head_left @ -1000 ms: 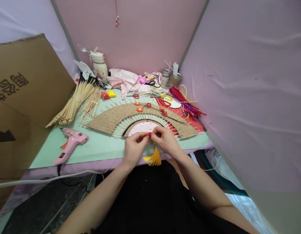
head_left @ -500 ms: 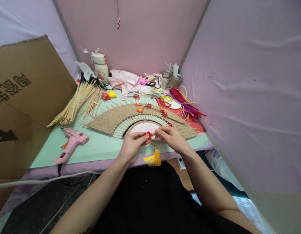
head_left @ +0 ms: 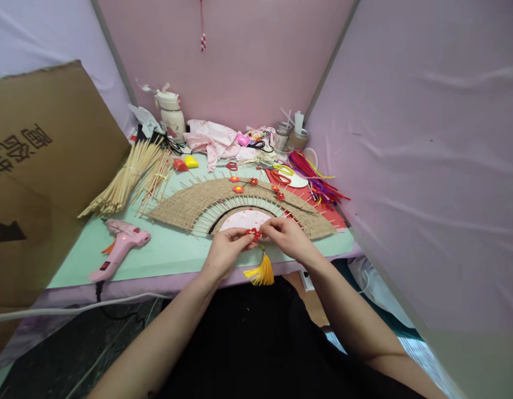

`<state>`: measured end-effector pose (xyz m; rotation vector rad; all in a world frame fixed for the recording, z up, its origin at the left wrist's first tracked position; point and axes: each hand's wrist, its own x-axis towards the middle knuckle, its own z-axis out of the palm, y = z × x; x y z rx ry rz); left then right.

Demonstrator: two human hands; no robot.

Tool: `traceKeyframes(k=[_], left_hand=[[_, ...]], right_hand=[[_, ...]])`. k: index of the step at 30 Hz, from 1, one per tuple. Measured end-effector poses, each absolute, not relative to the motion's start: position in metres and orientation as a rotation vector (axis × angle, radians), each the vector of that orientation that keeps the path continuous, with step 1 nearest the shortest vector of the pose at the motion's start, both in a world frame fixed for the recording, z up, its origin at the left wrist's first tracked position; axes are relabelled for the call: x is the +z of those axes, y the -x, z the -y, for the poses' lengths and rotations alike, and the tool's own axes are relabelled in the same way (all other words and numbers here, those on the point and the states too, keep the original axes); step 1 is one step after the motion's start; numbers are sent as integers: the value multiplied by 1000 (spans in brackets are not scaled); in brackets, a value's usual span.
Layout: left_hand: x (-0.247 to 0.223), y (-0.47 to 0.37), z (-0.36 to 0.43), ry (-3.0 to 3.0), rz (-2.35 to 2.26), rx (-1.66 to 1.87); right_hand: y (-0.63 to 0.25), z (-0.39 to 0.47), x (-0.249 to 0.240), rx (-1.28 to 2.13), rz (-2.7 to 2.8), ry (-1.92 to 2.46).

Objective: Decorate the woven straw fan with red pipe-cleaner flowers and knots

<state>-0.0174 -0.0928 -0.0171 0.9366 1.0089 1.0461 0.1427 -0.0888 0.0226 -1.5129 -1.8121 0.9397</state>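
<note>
Between my two hands is a small red flower point(head_left: 254, 233), above the near edge of the fan. My left hand point(head_left: 226, 248) pinches its left side between thumb and fingers. The fingertips of my right hand point(head_left: 287, 237) are pinched together at the flower's right side; whether they grip a petal or something smaller, I cannot make out. Beneath lies a wide woven fan point(head_left: 177, 205) with stick ribs, red and orange flowers point(head_left: 238, 189) along a dark twig, and a pink-white centre point(head_left: 244, 218). A yellow tassel point(head_left: 261, 270) hangs below my hands at the table's edge.
A pink glue gun point(head_left: 121, 246) lies at the left with its cord over the edge. Bamboo sticks point(head_left: 126, 177), a bottle point(head_left: 172, 116), cloth point(head_left: 213, 141), yellow-handled scissors point(head_left: 283, 168) and pipe cleaners point(head_left: 317, 177) line the back. A cardboard box point(head_left: 52, 166) stands left.
My right fingers have closed in on the flower and now cover more of its right side. My left hand keeps its pinch, and the view has shifted slightly.
</note>
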Motion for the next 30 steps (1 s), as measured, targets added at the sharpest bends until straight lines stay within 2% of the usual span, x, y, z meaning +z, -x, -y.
traceKeyframes(k=[7, 12, 18, 24, 30], left_hand=[[-11, 18, 95, -937, -966, 990], [-7, 20, 97, -1138, -1001, 969], [-7, 22, 95, -1199, -989, 1013], [-12, 21, 93, -1050, -988, 1061], [-15, 18, 97, -1290, -1089, 1131]], right_hand=[[-145, 93, 28, 1028, 1777, 1319], [-141, 93, 26, 1015, 1836, 1388], [-131, 103, 16, 570, 1868, 1428], [-139, 100, 16, 957, 1652, 1368], [-134, 100, 14, 907, 1707, 1457]])
